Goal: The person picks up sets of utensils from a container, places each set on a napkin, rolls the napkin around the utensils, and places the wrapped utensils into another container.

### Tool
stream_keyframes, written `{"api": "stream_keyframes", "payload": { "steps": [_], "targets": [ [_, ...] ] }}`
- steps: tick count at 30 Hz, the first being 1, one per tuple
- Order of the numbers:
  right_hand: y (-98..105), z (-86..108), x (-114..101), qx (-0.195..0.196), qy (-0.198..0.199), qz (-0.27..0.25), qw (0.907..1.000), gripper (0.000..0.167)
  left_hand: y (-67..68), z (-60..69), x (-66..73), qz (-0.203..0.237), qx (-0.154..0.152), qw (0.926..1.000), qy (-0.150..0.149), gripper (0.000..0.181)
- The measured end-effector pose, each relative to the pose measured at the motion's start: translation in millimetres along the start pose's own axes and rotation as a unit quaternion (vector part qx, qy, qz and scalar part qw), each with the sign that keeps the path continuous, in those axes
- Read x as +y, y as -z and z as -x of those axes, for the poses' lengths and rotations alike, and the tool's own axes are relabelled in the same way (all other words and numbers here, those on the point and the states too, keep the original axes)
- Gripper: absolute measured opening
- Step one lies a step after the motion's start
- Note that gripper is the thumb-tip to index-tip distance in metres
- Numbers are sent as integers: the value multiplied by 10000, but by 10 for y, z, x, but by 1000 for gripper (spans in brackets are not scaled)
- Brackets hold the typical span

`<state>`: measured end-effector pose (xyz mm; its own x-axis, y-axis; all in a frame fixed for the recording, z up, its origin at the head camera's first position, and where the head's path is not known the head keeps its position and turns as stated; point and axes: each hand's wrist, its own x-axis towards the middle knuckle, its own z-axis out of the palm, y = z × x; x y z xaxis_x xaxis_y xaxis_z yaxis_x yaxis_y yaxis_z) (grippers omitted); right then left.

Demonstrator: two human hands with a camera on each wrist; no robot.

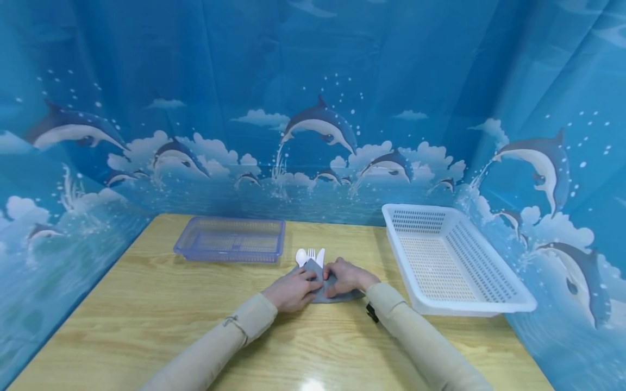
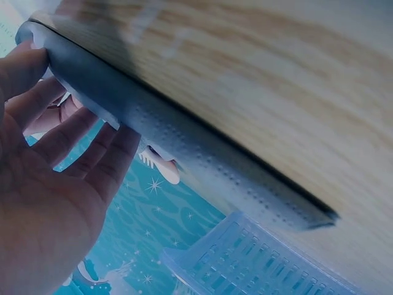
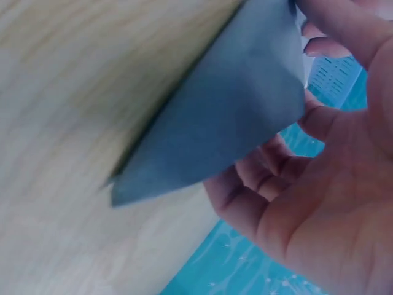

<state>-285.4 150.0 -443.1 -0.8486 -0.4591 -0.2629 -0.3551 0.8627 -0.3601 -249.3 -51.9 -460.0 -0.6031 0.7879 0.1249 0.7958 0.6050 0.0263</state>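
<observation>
- Gray napkin: on table, under both hands; spoon, fork, knife protruding.
- Left hand: fingers fairly straight, resting on napkin.
- Right hand: fingers bent, pinching napkin.
- Risks: fold may spring loose if fingers lift early; uneven tugging could shift cutlery.
- Purple basket: only slotted floor seen inside.
- White basket: likewise.

Screened-off nook, wider room hidden: dolphin-print curtain round three sides of wood-grain table.
</observation>
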Motion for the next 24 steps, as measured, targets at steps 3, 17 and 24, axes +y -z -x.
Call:
{"api": "stream_keyframes", "payload": {
  "steps": [3,17,24],
  "targets": [
    [23,-1,-43,-132,-111,162,9997,33,-11,-2,-4,-33,-11,10000,-2,36],
    [59,1,-230,-370,-627,937,9929,43,-31,4,0,-95,28,9999,-49,34],
    [68,-11,-225,-566,-821,950,9905,45,-30,8,9,-92,24,9999,-35,34]
  ]
}}
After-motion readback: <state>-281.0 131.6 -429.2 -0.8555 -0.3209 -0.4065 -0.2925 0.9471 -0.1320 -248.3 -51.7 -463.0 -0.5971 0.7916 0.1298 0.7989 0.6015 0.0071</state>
